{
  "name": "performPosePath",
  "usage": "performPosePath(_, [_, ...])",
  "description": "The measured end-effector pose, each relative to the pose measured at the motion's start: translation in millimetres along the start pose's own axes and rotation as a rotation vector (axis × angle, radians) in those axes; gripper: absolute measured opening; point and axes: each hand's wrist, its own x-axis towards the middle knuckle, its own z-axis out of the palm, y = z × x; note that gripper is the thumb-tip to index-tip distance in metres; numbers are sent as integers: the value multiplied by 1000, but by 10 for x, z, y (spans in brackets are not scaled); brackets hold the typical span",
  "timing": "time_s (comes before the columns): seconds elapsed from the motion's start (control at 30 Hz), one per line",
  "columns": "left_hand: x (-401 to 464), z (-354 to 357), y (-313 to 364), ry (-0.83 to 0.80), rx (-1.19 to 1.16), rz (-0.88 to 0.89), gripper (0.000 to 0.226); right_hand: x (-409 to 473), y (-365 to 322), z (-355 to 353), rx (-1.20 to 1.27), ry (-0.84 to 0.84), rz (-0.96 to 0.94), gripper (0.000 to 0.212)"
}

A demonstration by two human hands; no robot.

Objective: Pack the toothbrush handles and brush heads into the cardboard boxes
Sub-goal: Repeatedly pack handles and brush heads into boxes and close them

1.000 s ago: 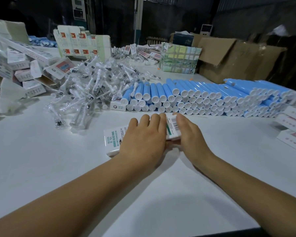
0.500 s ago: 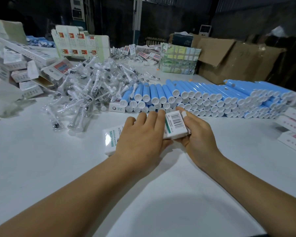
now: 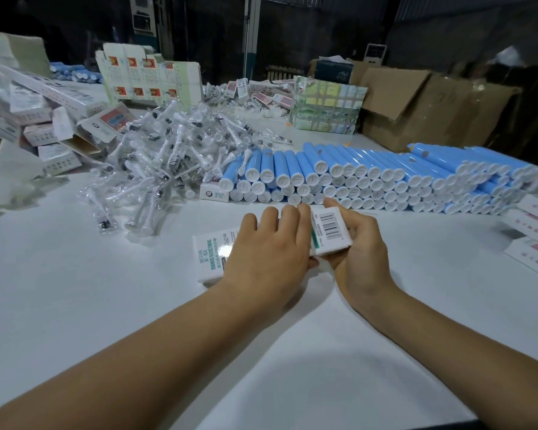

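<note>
A white toothbrush box [image 3: 212, 252] with green lettering and a barcode lies across the white table [image 3: 75, 290] in front of me. My left hand [image 3: 267, 256] lies over its middle, fingers laid across the top and thumb under the near edge. My right hand [image 3: 361, 249] grips the barcode end, which is tilted up off the table. Behind the box, blue toothbrush handles [image 3: 370, 175] with white caps are stacked in a long row. A heap of brush heads in clear wrappers [image 3: 168, 162] lies to the left of them.
Loose white product boxes [image 3: 44, 119] pile up at far left, more boxes [image 3: 534, 237] lie at the right edge. Flat printed cartons [image 3: 143, 76] stand at the back, beside a patterned box [image 3: 323, 107] and large brown cardboard cartons [image 3: 416, 103].
My right hand has curled round the barcode end of the box and lifted it off the table. My left hand has stayed over the box's middle.
</note>
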Motion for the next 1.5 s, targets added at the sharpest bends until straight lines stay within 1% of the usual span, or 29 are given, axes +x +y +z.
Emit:
performPosePath(0.07, [-1, 0, -7, -1, 0, -7, 72, -1, 17, -7, -99, -15, -31, 29])
performPosePath(0.17, [-16, -3, -31, 3, 3, -27, 73, -11, 24, -12, -281, -48, -71, 48])
performPosePath(0.2, [-17, 3, -42, 2, 1, -36, 74, -14, 25, -10, -317, -53, -81, 51])
performPosePath(0.23, [-14, 7, -57, -2, -11, -50, 75, -12, 27, -4, -340, -52, -93, 51])
performPosePath(0.3, [3, 13, -84, -14, -41, -77, 77, -12, 30, 4, -370, -32, -125, 45])
performPosePath(0.37, [1, 13, -83, -24, -47, -77, 78, -39, 32, 5, -469, -7, -175, 38])
performPosePath(0.43, [-4, 15, -64, -26, -27, -66, 78, -84, 40, 18, -589, 9, -239, 37])
performPosePath(0.5, [5, 23, -45, -33, 2, -59, 78, -104, 56, 24, -653, 23, -279, 37])
performPosePath(0.67, [16, 25, -20, -48, 58, -75, 79, -137, 102, 49, -683, 19, -275, 37])
performPosePath(0.77, [6, 40, -34, -34, 43, -84, 79, -123, 85, 57, -624, -23, -223, 39])
performPosePath(0.83, [19, 57, -58, -35, 17, -89, 79, -101, 44, 64, -572, -36, -187, 34])
performPosePath(0.93, [39, 45, -79, -27, -5, -131, 79, -90, 17, 63, -495, 21, -163, 23])
performPosePath(1.0, [30, 35, -66, -34, 6, -142, 83, -104, 26, 61, -511, 62, -181, 19])
performPosePath(1.07, [36, 38, -56, -20, 17, -135, 82, -109, 40, 64, -595, 70, -232, 23])
performPosePath(1.2, [57, 38, -57, -18, 18, -135, 79, -137, 36, 60, -665, 52, -310, 24])
performPosePath(1.27, [70, 25, -59, -34, 5, -131, 81, -150, 28, 63, -672, 11, -309, 20])
performPosePath(1.33, [117, -1, -74, -49, -72, -158, 82, -151, 16, 87, -562, -45, -257, 19])
performPosePath(1.37, [160, -36, -96, -60, -157, -201, 79, -140, 2, 100, -507, -59, -237, 25])
performPosePath(1.4, [207, -74, -130, -60, -287, -258, 73, -127, -16, 105, -471, -61, -231, 35])
performPosePath(1.43, [252, -115, -175, -33, -461, -322, 64, -114, -29, 103, -460, -60, -236, 39])
performPosePath(1.5, [304, -197, -282, 94, -852, -435, 46, -103, -50, 101, -464, -47, -245, 33])
